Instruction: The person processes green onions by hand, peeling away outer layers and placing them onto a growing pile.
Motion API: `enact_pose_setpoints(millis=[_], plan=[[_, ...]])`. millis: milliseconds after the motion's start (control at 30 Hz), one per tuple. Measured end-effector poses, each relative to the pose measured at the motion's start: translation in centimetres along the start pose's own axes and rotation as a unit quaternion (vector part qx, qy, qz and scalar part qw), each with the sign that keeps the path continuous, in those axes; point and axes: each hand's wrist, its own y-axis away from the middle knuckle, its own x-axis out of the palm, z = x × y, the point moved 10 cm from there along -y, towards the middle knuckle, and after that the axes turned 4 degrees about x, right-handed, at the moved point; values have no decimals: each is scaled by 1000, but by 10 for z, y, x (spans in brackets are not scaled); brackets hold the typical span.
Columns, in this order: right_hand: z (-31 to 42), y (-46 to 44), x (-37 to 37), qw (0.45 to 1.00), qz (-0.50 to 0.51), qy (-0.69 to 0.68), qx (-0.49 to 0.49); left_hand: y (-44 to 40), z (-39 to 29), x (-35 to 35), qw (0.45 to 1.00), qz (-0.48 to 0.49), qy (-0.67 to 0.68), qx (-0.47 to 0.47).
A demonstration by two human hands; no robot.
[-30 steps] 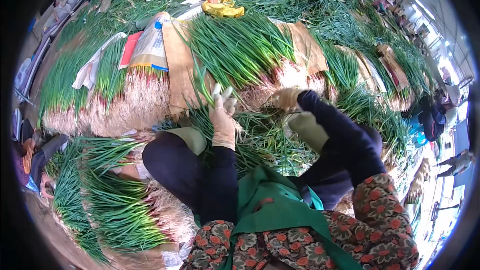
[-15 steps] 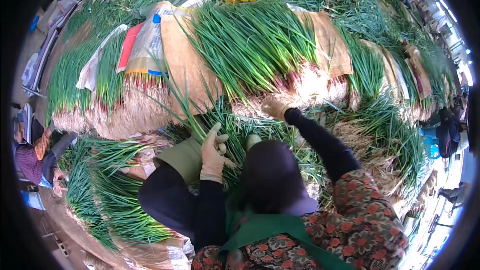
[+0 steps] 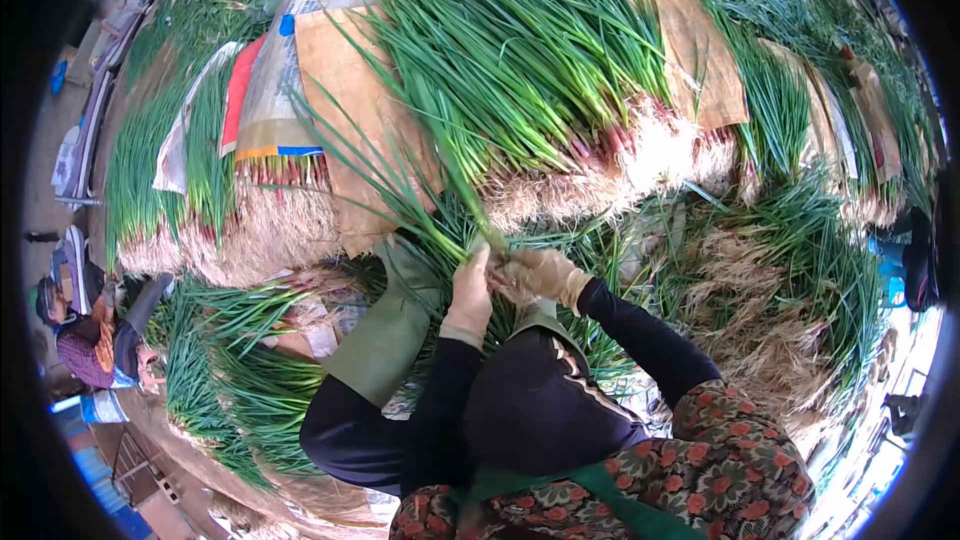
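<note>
Long green onions (image 3: 425, 220) run up and to the left from my gloved left hand (image 3: 468, 295), whose fingers are closed round their lower ends. Touching it on the right is my gloved right hand (image 3: 535, 275), fingers closed on the lower end of another green stalk (image 3: 462, 185); the fingertips are blurred. Just beyond both hands lies a large pile of green onions (image 3: 520, 60), its pale roots (image 3: 610, 175) facing me. A brown paper sheet (image 3: 365, 110) lies along the pile's left side.
More bundles (image 3: 270, 205) lie to the left, partly under printed sacking (image 3: 285, 100). Other onions (image 3: 260, 390) are stacked at lower left. Loose roots and leaves (image 3: 750, 290) cover the right. My bent knees (image 3: 390, 325) flank the hands. Another person (image 3: 90, 340) sits at the far left.
My right hand has come back from the pile's root edge to my left hand, with a stalk now in it. My left hand has moved slightly right, and the view has tipped downward.
</note>
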Motion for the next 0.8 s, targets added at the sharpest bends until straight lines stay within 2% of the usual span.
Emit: enact_pose_setpoints(millis=[33, 133, 167, 200, 233, 267, 333, 367, 400, 467, 567, 600, 700, 800], plan=[[10, 6, 10, 997, 34, 43, -49, 0, -8, 12, 999, 28, -4, 31], [3, 7, -11, 998, 33, 7, 50, 15, -31, 30, 995, 41, -6, 90], [-23, 0, -2, 995, 76, -3, 57, 9, -29, 23, 995, 24, -44, 91], [-16, 5, -12, 925, -144, 265, -230, 1, -14, 17, 997, 19, -24, 67], [-47, -16, -26, 954, -115, 277, -23, -6, 2, 9, 999, 12, -5, 44], [-80, -17, -38, 940, -80, 277, 184, -11, 18, -1, 1000, 5, 14, 20], [-44, -20, -60, 914, -178, 341, 128, -9, 21, -5, 1000, 2, 7, 10], [-32, -30, -55, 951, -198, 232, 57, -7, 25, -3, 1000, -1, 23, -6], [-12, -37, -46, 976, -123, 157, 92, -4, 31, -1, 999, -3, 39, -24], [-5, -59, 2, 996, 12, 26, 79, -3, 29, -5, 1000, -13, 16, 11], [24, -63, 11, 984, 0, 172, 41, 1, 17, -22, 995, -46, -65, 54], [26, -62, 12, 987, -20, 158, 33, 3, 12, -27, 994, -60, -69, 63], [23, -50, 4, 988, -109, 105, 23, 22, -4, -23, 993, -79, -39, 81], [-92, -67, -15, 963, -223, -120, 95, 54, -49, -15, 987, -94, -24, 131]])
